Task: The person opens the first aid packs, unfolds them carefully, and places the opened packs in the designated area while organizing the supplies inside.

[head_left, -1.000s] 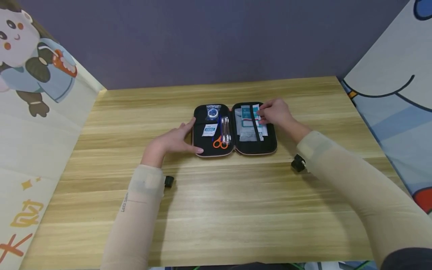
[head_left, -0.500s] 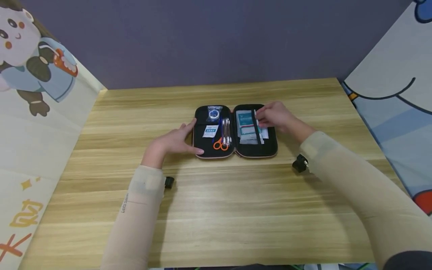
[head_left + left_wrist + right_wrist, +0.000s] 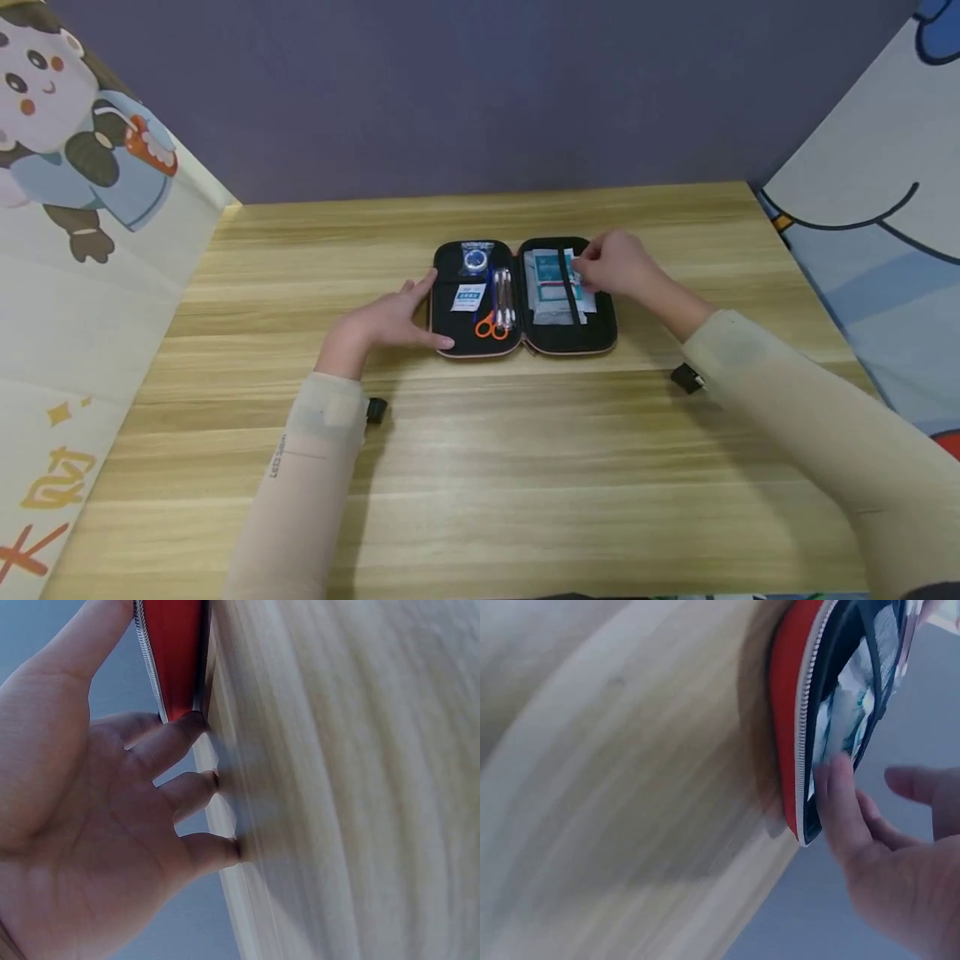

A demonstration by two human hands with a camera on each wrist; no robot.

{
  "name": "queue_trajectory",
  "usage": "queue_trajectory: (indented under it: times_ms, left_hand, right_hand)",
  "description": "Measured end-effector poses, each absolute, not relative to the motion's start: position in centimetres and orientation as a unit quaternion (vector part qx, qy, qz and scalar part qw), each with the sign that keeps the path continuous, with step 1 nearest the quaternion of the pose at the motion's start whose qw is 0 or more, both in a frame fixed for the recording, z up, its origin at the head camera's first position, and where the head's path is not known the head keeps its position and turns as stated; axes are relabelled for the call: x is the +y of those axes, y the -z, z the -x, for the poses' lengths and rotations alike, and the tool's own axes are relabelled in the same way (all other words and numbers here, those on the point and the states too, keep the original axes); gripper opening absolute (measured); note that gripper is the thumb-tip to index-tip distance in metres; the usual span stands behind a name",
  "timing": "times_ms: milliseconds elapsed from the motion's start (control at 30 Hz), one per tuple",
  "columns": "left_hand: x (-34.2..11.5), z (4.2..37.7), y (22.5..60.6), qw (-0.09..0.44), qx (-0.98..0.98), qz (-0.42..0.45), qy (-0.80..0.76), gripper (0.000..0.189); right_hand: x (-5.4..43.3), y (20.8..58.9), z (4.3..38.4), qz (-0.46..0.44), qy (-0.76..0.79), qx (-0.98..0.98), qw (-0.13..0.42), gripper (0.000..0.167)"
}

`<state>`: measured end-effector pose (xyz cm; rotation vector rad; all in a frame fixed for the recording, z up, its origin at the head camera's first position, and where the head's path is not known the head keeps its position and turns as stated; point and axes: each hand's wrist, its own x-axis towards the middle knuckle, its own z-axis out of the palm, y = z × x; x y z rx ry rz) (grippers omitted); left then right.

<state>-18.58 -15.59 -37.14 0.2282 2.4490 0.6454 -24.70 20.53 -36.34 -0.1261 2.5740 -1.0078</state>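
An unzipped first-aid case (image 3: 487,346), red outside and black inside, lies spread flat on the table. My left hand (image 3: 386,321) rests at its left edge, thumb over the front corner and fingers spread; in the left wrist view its fingertips meet the tabletop beside the red shell (image 3: 176,660). Teal and white packets (image 3: 551,279) sit under a black elastic strap (image 3: 567,287) in the right half. At their outer edge is my right hand (image 3: 618,265). The right wrist view shows its fingers (image 3: 842,802) extended onto the packets, thumb apart from them.
The case's left half holds orange-handled scissors (image 3: 486,327), cotton swabs (image 3: 504,296), a white-and-blue sachet (image 3: 468,297) and a bagged roll (image 3: 476,260). A dark wall (image 3: 480,100) rises behind the wooden table (image 3: 480,467); printed panels flank both sides.
The right hand has shifted its fingers at the packets, which now lie slightly differently under the strap. The left hand keeps its place on the case. The head view has tilted a little.
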Motion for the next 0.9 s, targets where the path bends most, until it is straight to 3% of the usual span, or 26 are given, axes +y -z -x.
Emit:
queue_trajectory:
  times_ms: [167,733,900]
  left_hand:
    - [-15.6,18.5,37.3,0.291,0.921,-0.086,-0.243,0.130]
    - [-15.9,18.7,37.3,0.289,0.920,-0.089,-0.250,0.132]
    - [-15.7,18.7,37.4,0.295,0.918,-0.097,-0.246,0.133]
  right_hand:
    - [20.9,36.5,23.6,0.097,0.340,0.909,0.220,0.035]
    - [22.5,37.1,22.7,0.304,0.194,0.916,0.178,0.061]
    - [22.8,38.5,22.2,0.296,0.187,0.927,0.136,0.050]
